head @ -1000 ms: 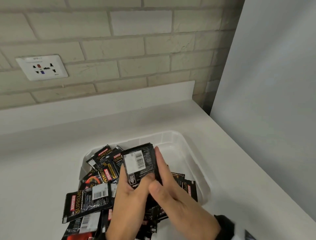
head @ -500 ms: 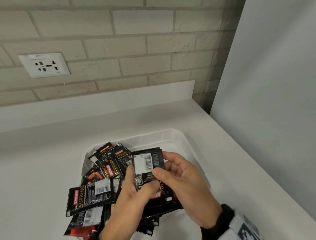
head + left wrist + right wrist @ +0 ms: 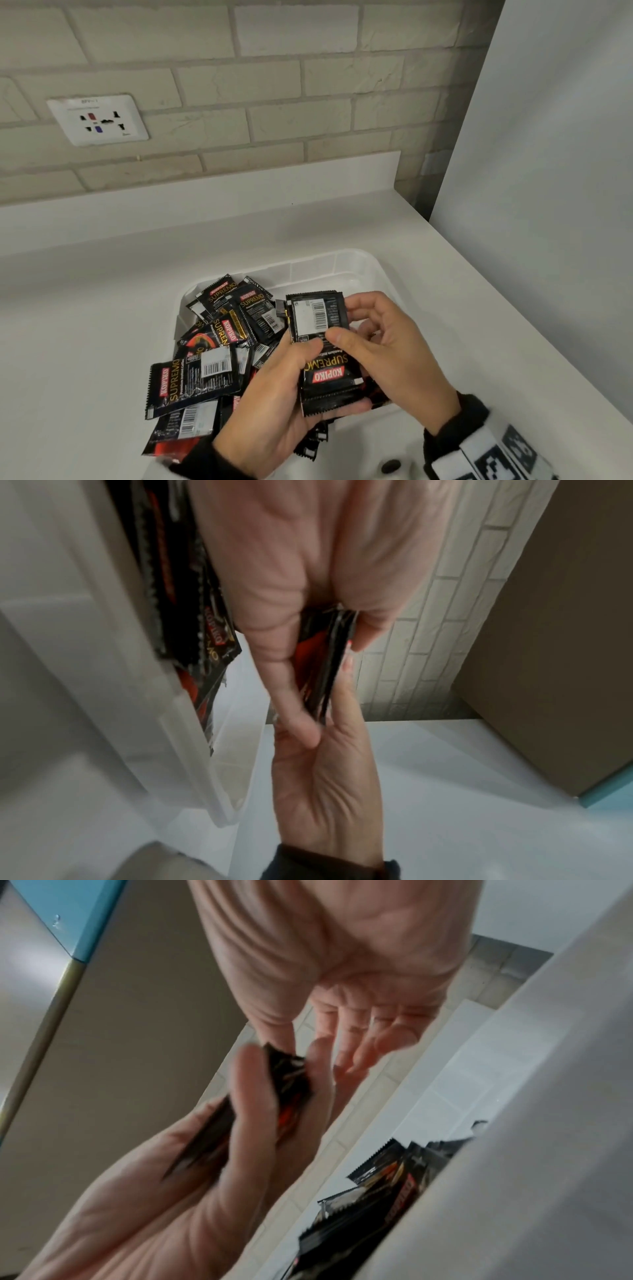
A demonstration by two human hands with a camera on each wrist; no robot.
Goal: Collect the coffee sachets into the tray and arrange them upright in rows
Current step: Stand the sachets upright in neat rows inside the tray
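A clear white tray [image 3: 356, 263] on the counter holds a loose heap of black coffee sachets [image 3: 236, 318], some spilling over its left rim. My left hand [image 3: 291, 373] grips a small stack of sachets [image 3: 329, 377] over the tray, thumb on top, printed side up. My right hand [image 3: 373, 329] pinches one sachet [image 3: 317, 318], barcode side up, at the stack's far end. The left wrist view shows the left hand [image 3: 294, 620] clamping the stack edge-on [image 3: 329, 664]. In the right wrist view, the right hand [image 3: 342, 1020] meets the stack [image 3: 291, 1085].
The tray's right half [image 3: 370, 291] shows bare floor. A grey panel [image 3: 548, 171] stands along the counter's right edge. A brick wall with a socket plate [image 3: 97, 120] runs behind. A small dark hole [image 3: 390, 466] sits in the counter near my right wrist.
The upright bundle has tipped flatter and lower. My right hand has gone from steadying it to pinching the barcode sachet and sliding it off the far end, uncovering the printed sachet beneath.
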